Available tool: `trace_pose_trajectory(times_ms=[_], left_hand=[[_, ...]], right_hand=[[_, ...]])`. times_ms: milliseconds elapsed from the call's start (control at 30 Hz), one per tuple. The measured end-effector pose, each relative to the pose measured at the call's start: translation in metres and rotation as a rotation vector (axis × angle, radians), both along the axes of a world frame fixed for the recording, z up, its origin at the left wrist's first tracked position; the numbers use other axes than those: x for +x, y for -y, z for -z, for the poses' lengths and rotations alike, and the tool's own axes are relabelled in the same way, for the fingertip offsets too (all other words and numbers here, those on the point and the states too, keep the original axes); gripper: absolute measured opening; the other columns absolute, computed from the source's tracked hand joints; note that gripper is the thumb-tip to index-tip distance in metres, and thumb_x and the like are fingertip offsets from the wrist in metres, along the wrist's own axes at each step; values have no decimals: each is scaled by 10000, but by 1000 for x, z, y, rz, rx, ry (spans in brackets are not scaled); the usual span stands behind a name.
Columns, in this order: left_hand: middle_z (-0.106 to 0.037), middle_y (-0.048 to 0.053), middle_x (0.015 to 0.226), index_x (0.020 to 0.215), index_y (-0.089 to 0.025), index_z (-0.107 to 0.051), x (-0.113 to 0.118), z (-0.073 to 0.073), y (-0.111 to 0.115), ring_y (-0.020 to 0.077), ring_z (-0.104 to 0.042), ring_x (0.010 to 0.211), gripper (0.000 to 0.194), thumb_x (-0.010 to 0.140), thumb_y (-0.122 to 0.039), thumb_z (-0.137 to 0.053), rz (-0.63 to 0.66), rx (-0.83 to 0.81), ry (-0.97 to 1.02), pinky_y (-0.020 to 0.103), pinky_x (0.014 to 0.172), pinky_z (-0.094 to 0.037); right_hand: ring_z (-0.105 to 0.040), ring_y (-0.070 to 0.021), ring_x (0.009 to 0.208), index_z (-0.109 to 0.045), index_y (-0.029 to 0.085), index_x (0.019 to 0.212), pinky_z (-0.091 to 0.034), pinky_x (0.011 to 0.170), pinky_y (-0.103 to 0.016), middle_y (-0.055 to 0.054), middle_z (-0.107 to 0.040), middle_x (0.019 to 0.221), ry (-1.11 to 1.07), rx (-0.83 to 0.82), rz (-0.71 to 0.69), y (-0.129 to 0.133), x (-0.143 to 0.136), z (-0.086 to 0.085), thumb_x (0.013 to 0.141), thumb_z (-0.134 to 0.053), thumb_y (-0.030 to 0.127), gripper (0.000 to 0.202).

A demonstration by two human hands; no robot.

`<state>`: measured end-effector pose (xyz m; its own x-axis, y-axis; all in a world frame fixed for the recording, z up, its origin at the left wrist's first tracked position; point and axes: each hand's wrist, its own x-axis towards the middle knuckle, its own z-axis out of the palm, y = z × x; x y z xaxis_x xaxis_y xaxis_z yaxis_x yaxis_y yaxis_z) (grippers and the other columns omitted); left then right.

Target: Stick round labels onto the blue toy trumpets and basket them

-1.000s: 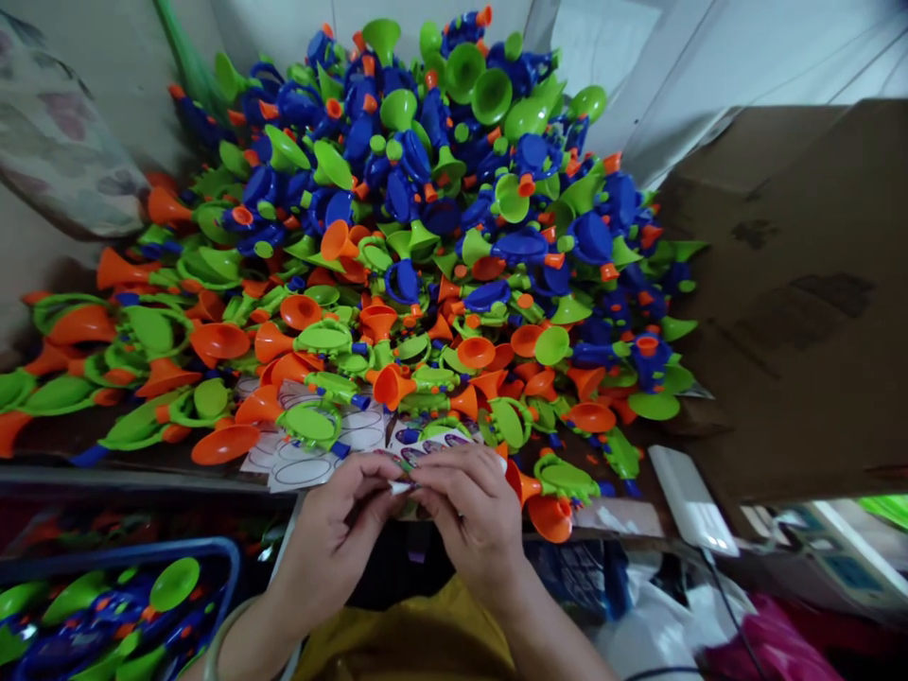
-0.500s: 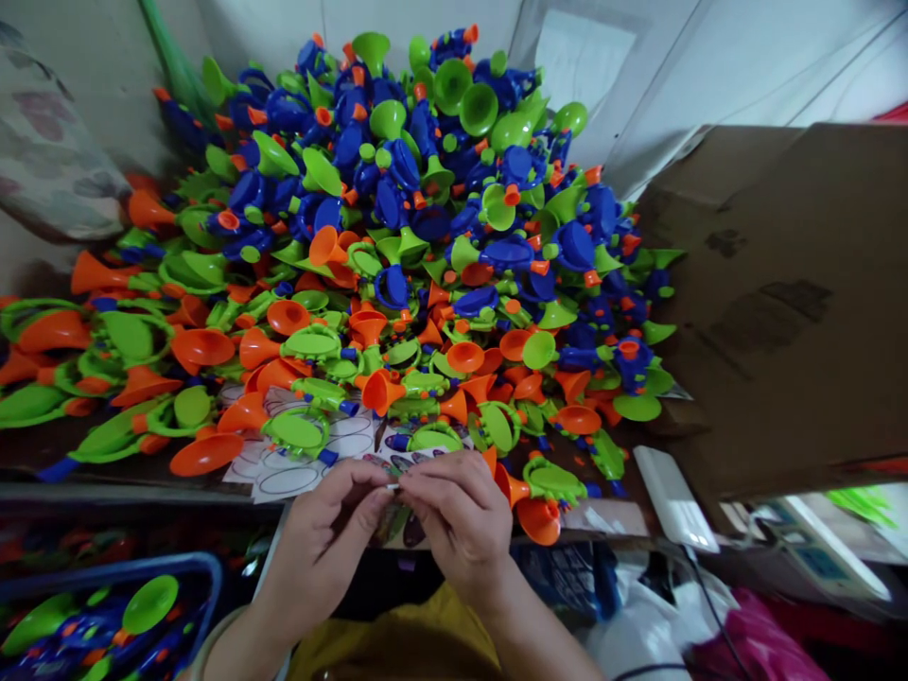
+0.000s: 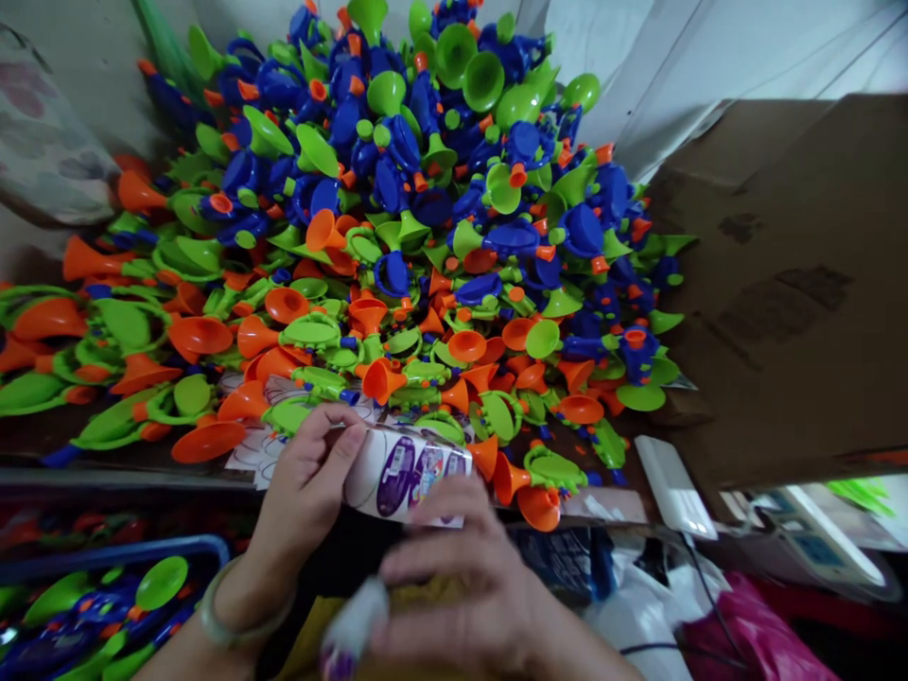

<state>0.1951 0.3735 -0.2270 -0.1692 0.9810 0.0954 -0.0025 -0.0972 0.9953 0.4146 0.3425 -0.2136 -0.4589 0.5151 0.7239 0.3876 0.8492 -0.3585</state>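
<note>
The room is dim. The wall (image 3: 738, 52) at 2 o'clock is the brightest big part, and the cardboard (image 3: 794, 312) at 3 o'clock is dark. Little shiny spots sit on the toy horns (image 3: 482, 81). At 6 o'clock, the right hand (image 3: 475, 577) is very blurry, and the pale thing (image 3: 361, 615) at 7 o'clock is smeared. The left hand (image 3: 312, 482) and the sticker sheet (image 3: 408, 473) look clearer. The outer edges look stretched.

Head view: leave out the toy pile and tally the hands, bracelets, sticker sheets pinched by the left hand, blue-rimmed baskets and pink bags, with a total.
Hands: 2 (left hand, right hand)
Bracelet: 1
Pinched sticker sheet: 1
Blue-rimmed basket: 1
Pink bag: 1
Total: 6
</note>
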Motion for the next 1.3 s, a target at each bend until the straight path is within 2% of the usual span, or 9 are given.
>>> trace_pose_trajectory(times_ms=[133,267,533,767,900,967,1033,1167,1300], left_hand=[[-702,-24,813,946,-247,-716,7,-7,5,123,-637,703,109,1045,-287,-694,20,202,-156,182,659,-520],[-695,-27,805,915,-251,-725,14,-7,7,118,-659,735,124,1036,-256,-699,13,243,-187,171,719,-531],[-642,-24,809,1013,-243,-682,27,6,3,120,-579,666,376,933,-557,-872,70,-118,304,181,607,-513],[-567,-79,620,1103,-258,-667,19,-10,-52,100,-458,441,476,849,-575,-914,88,-124,-5,169,390,-339],[-644,-61,673,1155,-239,-658,5,-14,-127,134,-568,457,441,915,-579,-807,119,-3,-235,194,408,-433],[-722,-19,864,1160,-201,-681,0,-13,-154,177,-718,676,411,913,-499,-821,94,74,-398,225,564,-562],[-743,34,1136,1202,-177,-712,-4,-8,-170,272,-776,1030,412,910,-437,-845,44,147,-523,317,832,-650],[-676,110,1473,1334,-191,-721,-9,12,-173,464,-597,1470,409,1050,-484,-695,-38,424,-834,632,1289,-456],[-731,132,1452,1309,-219,-762,5,23,-138,437,-660,1423,363,1072,-479,-671,-87,685,-885,617,1284,-482]], right_hand=[[-767,-292,1273,-392,313,1733,-652,1079,-529,-91,-842,1309,-89,-80,288,-21,2,4,1114,-695,348,690],[-857,-250,966,-262,326,1777,-696,923,-465,-12,-889,1044,-133,-112,262,-32,-4,13,1125,-685,285,778],[-814,-182,809,-684,307,1353,-678,849,-358,10,-858,918,-186,201,344,-39,-6,19,1043,-699,101,373],[-768,-137,858,-712,530,1310,-657,836,-275,119,-805,890,-75,158,215,-12,5,23,1107,-654,347,279],[-772,-214,1208,-401,377,1714,-657,1067,-404,-35,-835,1199,-94,153,315,-41,57,4,1089,-679,279,692],[-685,-279,1419,-81,309,1815,-539,1245,-596,-131,-775,1394,-154,282,514,-78,104,-4,1039,-690,118,1005],[-604,-347,1530,-46,310,1814,-412,1303,-743,-215,-629,1608,-103,357,765,-119,158,-7,1051,-683,169,1004],[-659,-417,1454,-34,142,1792,-522,1219,-710,-354,-500,1680,-72,168,883,-175,242,-3,1006,-710,335,1055],[-771,-339,1256,-11,170,1787,-667,1044,-576,-318,-606,1568,-122,168,864,-178,270,-7,1053,-603,341,958]])
